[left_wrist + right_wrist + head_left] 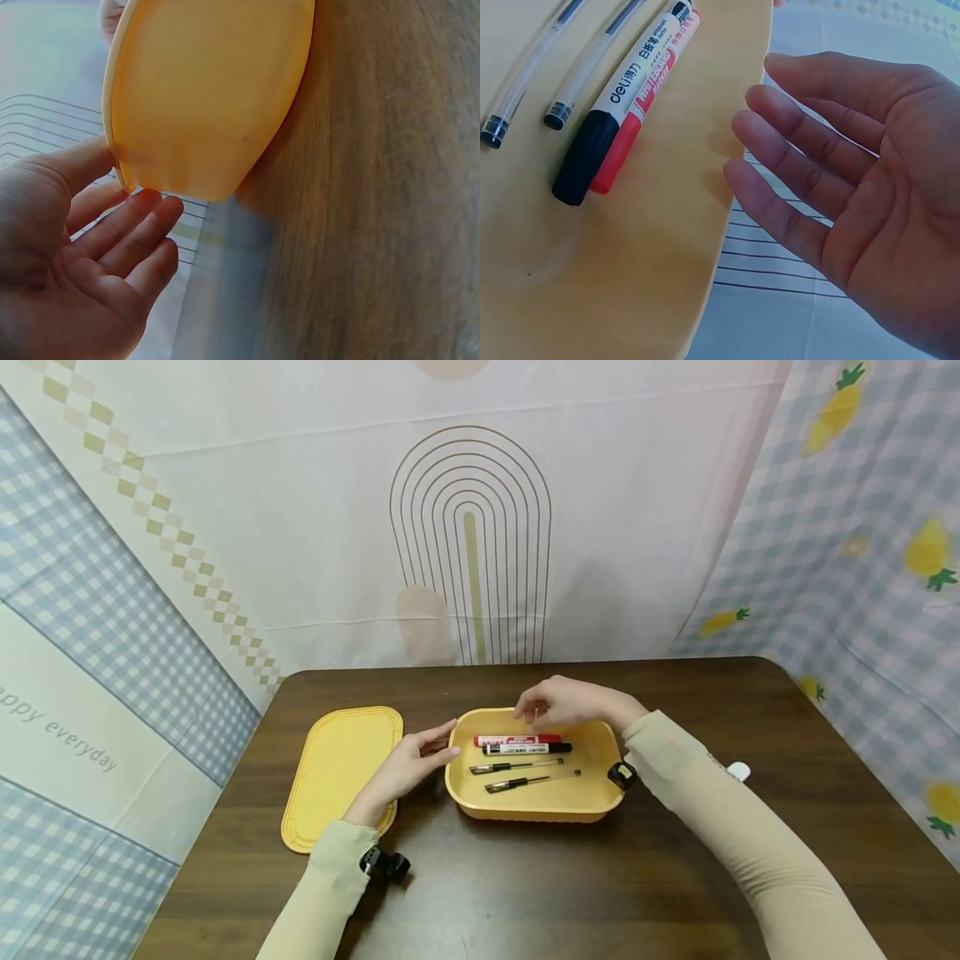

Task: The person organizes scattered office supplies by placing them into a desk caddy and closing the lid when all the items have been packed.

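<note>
A yellow plastic box stands on the table, holding a red whiteboard marker, a black whiteboard marker and two clear gel pens with black grips. My left hand holds the box at its left end, thumb over the rim and fingertips against the outer side. Above the far rim, my right hand hangs with loosely bent fingers and nothing between them. From the right wrist view, its fingertips are close to that rim, beside the markers, which lie side by side.
Left of the box a flat yellow lid lies on the dark wooden table. A small white object is at the right, partly behind the right sleeve. A patterned cloth hangs behind the table.
</note>
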